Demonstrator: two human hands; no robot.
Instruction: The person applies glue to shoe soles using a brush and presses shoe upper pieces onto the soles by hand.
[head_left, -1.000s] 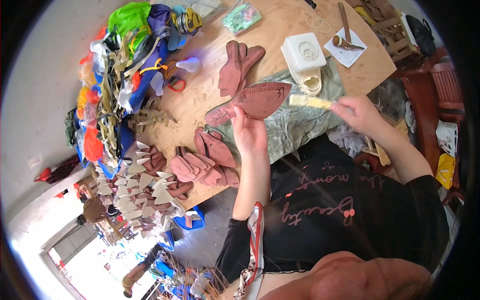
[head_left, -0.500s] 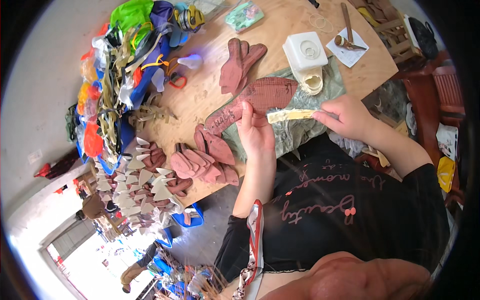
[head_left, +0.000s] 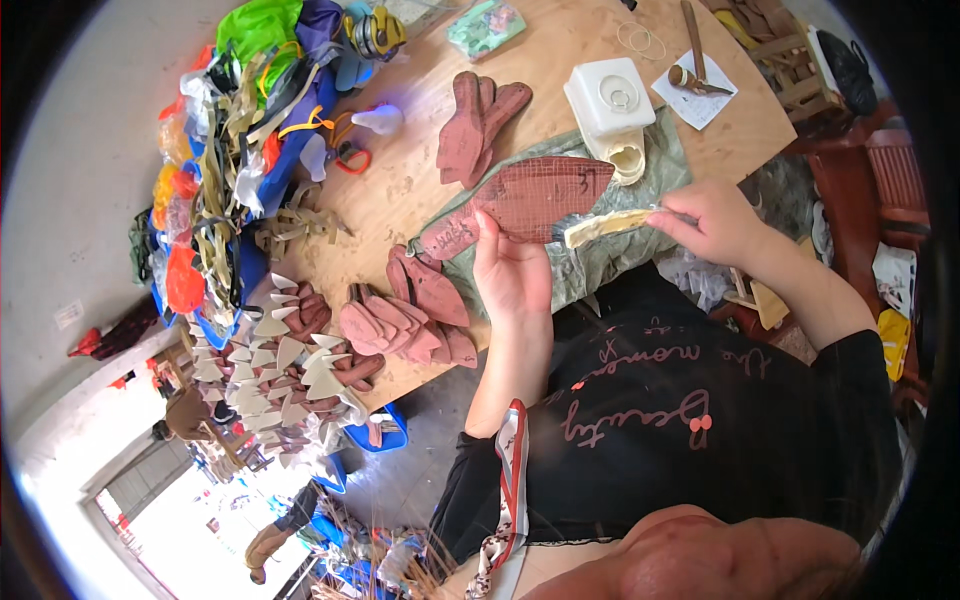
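Brush (head_left: 604,229) and sole (head_left: 540,195) sit farther right than half a second ago. Hands stand apart: left hand (head_left: 512,275) pinches the sole over the crumpled green sheet (head_left: 663,165), right hand (head_left: 715,225) grips the brush beside its edge, contact unclear. This sole appears mid-work; loose soles (head_left: 385,325) lie unheld, completion undeterminable. Held sole is reddish, pointed, grid-textured; white bottle (head_left: 606,98), smooth

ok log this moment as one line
left hand: holds reddish sole piece; right hand: holds flat yellow tool; white container: open
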